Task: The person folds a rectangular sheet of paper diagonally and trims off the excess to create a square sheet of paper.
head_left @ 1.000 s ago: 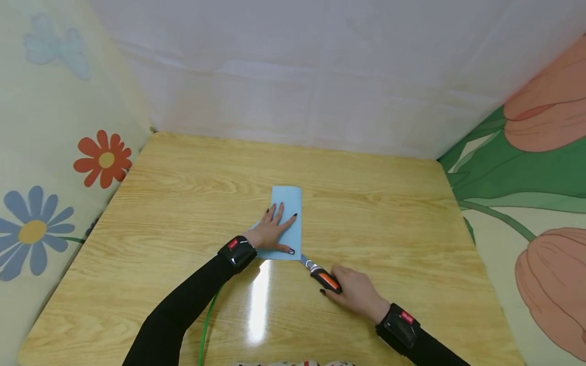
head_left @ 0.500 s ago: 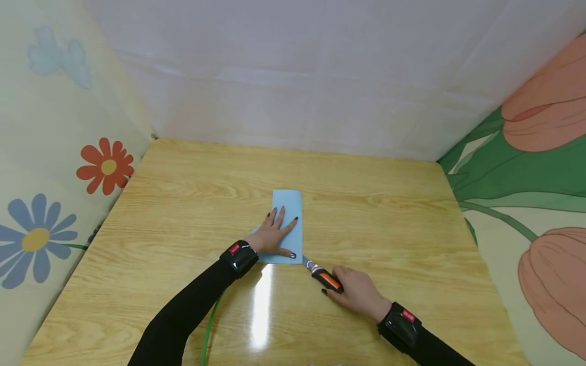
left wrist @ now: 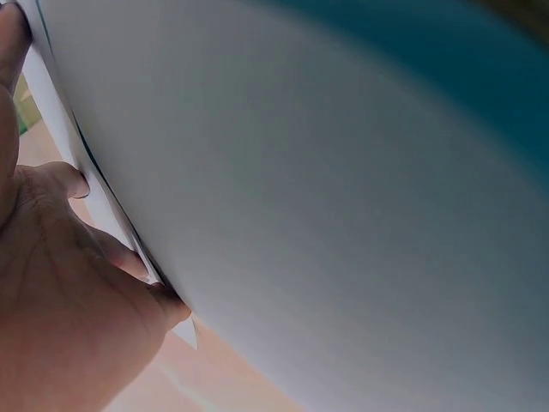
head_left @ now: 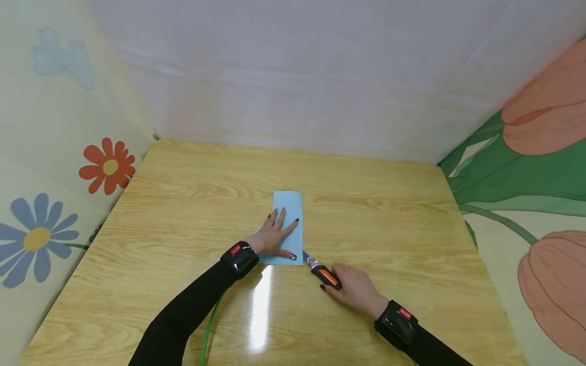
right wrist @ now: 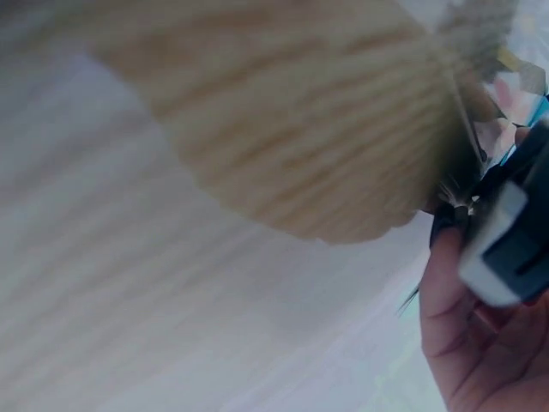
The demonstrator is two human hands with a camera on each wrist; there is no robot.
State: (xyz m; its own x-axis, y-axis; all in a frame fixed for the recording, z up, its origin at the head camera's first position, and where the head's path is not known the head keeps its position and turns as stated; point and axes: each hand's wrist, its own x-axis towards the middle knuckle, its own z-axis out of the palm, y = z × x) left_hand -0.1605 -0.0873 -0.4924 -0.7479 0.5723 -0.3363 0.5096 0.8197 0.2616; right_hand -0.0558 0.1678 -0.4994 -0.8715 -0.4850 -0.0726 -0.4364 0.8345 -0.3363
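A light-blue folded sheet of paper [head_left: 288, 200] lies on the table, part of it showing left of my left wrist. My left hand [head_left: 271, 238] rests on it with spread, straight fingers. In the left wrist view, that hand [left wrist: 77, 300] is beside a curved, pale part of the paper [left wrist: 300, 197]. My right hand [head_left: 356, 291] grips the black-and-orange handle of a knife [head_left: 326, 274]. Its blade meets the paper's right edge near the lower corner; whether the tip is inside the fold cannot be told. The right wrist view shows the handle blurred within the hand [right wrist: 480, 343].
Under everything is a wood-grain table [head_left: 389, 213]. A white cloth backdrop [head_left: 297, 76] stands along its far edge, with flower-printed sheets at both sides. A green cord [head_left: 208, 330] runs below my left forearm.
The knife blade has shifted slightly up along the paper's right edge, with my right hand moving a little. My left hand stays on the paper. The head view has tilted slightly.
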